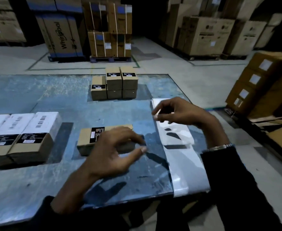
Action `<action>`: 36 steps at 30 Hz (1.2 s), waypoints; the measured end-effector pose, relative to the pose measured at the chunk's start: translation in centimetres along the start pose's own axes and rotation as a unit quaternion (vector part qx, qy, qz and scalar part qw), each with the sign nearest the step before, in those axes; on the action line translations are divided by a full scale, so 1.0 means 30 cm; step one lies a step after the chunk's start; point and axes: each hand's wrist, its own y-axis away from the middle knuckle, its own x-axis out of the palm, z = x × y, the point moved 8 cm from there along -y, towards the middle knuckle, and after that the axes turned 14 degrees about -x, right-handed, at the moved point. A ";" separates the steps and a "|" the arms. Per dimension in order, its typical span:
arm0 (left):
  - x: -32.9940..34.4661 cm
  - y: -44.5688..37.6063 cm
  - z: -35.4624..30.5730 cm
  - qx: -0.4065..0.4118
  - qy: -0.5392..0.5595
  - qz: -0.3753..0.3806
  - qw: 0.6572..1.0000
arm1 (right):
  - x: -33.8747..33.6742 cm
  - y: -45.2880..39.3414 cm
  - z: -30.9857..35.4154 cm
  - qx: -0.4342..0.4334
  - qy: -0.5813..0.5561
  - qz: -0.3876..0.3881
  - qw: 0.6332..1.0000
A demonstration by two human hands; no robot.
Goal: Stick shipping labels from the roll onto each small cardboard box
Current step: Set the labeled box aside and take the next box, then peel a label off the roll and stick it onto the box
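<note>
Nearest to me are my two dark sleeves, and then my left hand (113, 152) hangs just above the blue, scratched table (37, 189). Its fingers are spread and a bit bent, and they hold nothing; the fingertips hover over the near right corner of the small brown cardboard box with a black sticker (103, 139) in the middle of the table, and I cannot tell if they touch it. That box has no white label on top yet, so I think it is the next one to do. To the left sits a row of brown boxes with big white barcode labels (25, 130) on top, so those look done. Far back on the table is a little stack of plain brown boxes (115, 84) that show only black stickers, so I think those are left to do. On my right, the long white strip of label paper (180, 147) runs down the table to the near edge. My right hand (178, 112) is over the far end of the strip. Its thumb and first finger are pinched close on something small and white, maybe a label corner, but it is too blurry to be sure.
</note>
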 end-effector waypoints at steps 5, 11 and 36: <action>0.282 0.013 0.004 -0.021 -0.089 0.130 0.987 | 0.015 0.254 -0.171 0.038 0.100 0.069 0.992; 0.404 -0.027 0.035 -0.013 -0.197 0.177 0.964 | 0.021 0.400 -0.308 0.034 -0.006 -0.061 0.998; 0.545 -0.310 0.177 -0.121 -0.242 0.114 0.956 | -0.513 -0.347 -0.339 -0.005 -0.239 -0.358 0.903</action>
